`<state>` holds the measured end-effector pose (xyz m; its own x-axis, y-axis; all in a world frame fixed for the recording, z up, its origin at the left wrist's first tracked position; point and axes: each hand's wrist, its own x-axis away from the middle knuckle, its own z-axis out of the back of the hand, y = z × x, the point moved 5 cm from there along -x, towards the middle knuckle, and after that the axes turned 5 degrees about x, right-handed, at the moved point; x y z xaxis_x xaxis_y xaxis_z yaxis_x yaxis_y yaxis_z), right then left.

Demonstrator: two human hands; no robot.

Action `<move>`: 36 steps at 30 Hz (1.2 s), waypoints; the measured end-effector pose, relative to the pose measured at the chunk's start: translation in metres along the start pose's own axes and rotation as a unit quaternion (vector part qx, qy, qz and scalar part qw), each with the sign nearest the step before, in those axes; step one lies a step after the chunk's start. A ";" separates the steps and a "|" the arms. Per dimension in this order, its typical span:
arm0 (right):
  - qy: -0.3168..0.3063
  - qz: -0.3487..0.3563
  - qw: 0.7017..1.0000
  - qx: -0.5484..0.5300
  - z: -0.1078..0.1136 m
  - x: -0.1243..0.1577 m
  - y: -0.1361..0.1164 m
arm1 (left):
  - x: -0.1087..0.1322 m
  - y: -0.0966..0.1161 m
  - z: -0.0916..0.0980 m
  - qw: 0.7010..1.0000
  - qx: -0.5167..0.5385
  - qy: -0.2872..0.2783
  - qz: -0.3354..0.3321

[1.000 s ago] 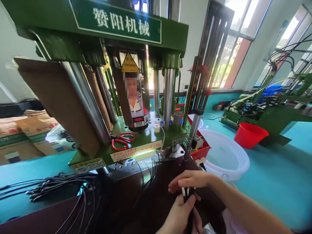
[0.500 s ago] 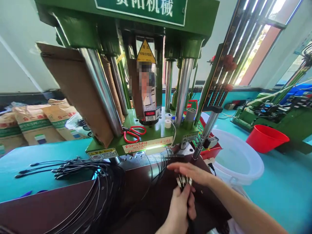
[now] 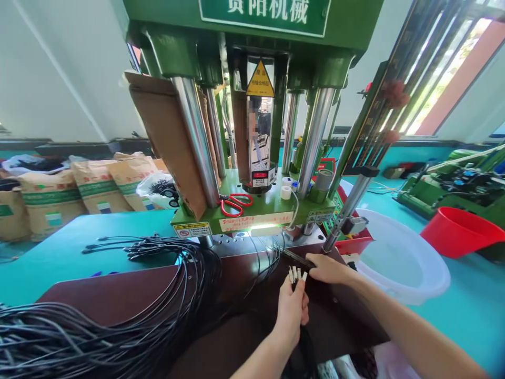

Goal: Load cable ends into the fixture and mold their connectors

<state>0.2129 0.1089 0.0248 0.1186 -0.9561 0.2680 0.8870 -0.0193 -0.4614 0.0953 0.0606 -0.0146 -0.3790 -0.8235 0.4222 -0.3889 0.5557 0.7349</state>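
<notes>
My left hand [image 3: 291,309] is closed around a bunch of black cables [image 3: 306,345]. Their bare metal connectors [image 3: 296,275] stick up above the thumb, and the cables hang down below the fist. Just right of the connectors, my right hand [image 3: 329,268] has its fingers closed at the near end of a thin, dark metal tool [image 3: 295,256], possibly tweezers. That tool lies at the front edge of the press bed [image 3: 240,243]. Several thin cables [image 3: 272,258] run out of the press beside it.
A green press [image 3: 252,221] stands ahead, with red-handled scissors [image 3: 235,204] and white tape rolls [image 3: 286,190] on its ledge. Many black cables [image 3: 98,342] cover the brown table's [image 3: 118,289] left side. A white tub [image 3: 398,258] and red bucket [image 3: 460,231] stand right.
My right hand has moved from above the connectors to the thin metal tool and closed at its end. My left hand still holds the cables. The view has swung left.
</notes>
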 end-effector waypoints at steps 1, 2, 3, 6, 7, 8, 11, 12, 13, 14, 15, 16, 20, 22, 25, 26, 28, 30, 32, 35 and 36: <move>-0.027 -0.019 0.999 -0.028 -0.001 0.013 0.006 | 0.001 0.000 -0.001 1.000 -0.011 -0.003 -0.001; -0.050 -0.038 0.997 -0.052 -0.004 0.026 0.011 | 0.002 -0.001 -0.003 1.000 -0.020 -0.007 -0.001; -0.062 -0.056 0.993 -0.087 -0.008 0.040 0.015 | 0.003 -0.002 -0.004 1.000 -0.028 -0.013 0.003; -0.040 -0.101 0.947 -0.301 -0.026 0.074 0.023 | 0.006 -0.007 -0.010 0.998 -0.053 -0.036 0.021; -0.015 -0.109 0.913 -0.392 -0.032 0.082 0.024 | 0.007 -0.009 -0.012 0.997 -0.064 -0.046 0.029; 0.015 -0.113 0.873 -0.475 -0.037 0.088 0.025 | 0.008 -0.011 -0.014 0.995 -0.074 -0.057 0.038; 0.091 -0.100 0.795 -0.592 -0.047 0.097 0.026 | 0.012 -0.018 -0.021 0.988 -0.106 -0.091 0.069; 0.109 -0.094 0.785 -0.603 -0.049 0.097 0.026 | 0.014 -0.019 -0.024 0.985 -0.116 -0.100 0.076; 0.121 -0.089 0.780 -0.607 -0.050 0.097 0.027 | 0.015 -0.021 -0.026 0.983 -0.124 -0.108 0.080; 0.131 -0.085 0.779 -0.607 -0.051 0.097 0.027 | 0.015 -0.022 -0.029 0.982 -0.131 -0.112 0.080; 0.139 -0.082 0.779 -0.606 -0.051 0.097 0.028 | 0.016 -0.023 -0.030 0.981 -0.137 -0.112 0.080; 0.147 -0.079 0.780 -0.603 -0.052 0.096 0.029 | 0.016 -0.023 -0.031 0.981 -0.142 -0.110 0.079; 0.168 -0.067 0.789 -0.587 -0.055 0.097 0.035 | 0.016 -0.022 -0.034 0.980 -0.153 -0.099 0.085; 0.174 -0.065 0.793 -0.581 -0.057 0.097 0.037 | 0.015 -0.022 -0.035 0.979 -0.154 -0.102 0.087; 0.174 -0.070 0.796 -0.575 -0.058 0.098 0.037 | 0.015 -0.023 -0.035 0.978 -0.154 -0.106 0.089; 0.177 -0.072 0.800 -0.568 -0.058 0.098 0.037 | 0.015 -0.024 -0.035 0.979 -0.156 -0.105 0.084; 0.186 -0.080 0.812 -0.548 -0.058 0.098 0.034 | 0.015 -0.026 -0.034 0.979 -0.163 -0.103 0.063; 0.194 -0.089 0.823 -0.526 -0.058 0.098 0.032 | 0.014 -0.026 -0.033 0.980 -0.169 -0.101 0.034; 0.194 -0.087 0.832 -0.513 -0.058 0.097 0.031 | 0.012 -0.024 -0.032 0.978 -0.180 -0.108 -0.001; 0.190 -0.078 0.832 -0.515 -0.057 0.098 0.032 | 0.008 -0.013 -0.027 0.974 -0.193 -0.095 -0.074; 0.186 -0.077 0.828 -0.523 -0.057 0.098 0.033 | 0.006 -0.009 -0.024 0.974 -0.191 -0.078 -0.095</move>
<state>0.2281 -0.0021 -0.0121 -0.2775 -0.9392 0.2023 -0.0155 -0.2061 -0.9784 0.1167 0.0482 -0.0066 -0.4658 -0.8630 0.1956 -0.1352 0.2879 0.9481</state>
